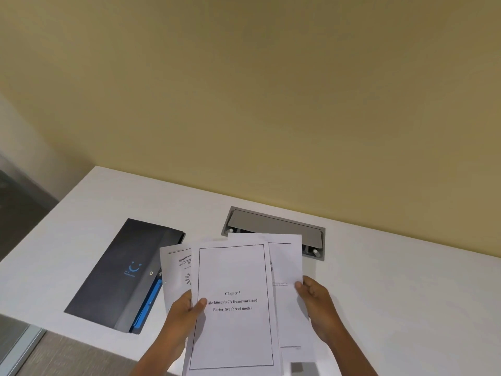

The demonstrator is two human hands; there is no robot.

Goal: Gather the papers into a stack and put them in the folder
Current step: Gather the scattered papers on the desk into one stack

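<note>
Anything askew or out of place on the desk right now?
The papers are fanned unevenly between the left hand and right hand, edges misaligned. The folder lies closed, apart from them.

On the front sheet of the papers you can read "Chapter 3" and under it "Mc-kinsey's 7's framework and Porter five forces model". The blue logo on the dark folder at the left has small words, too blurred to read.
</note>
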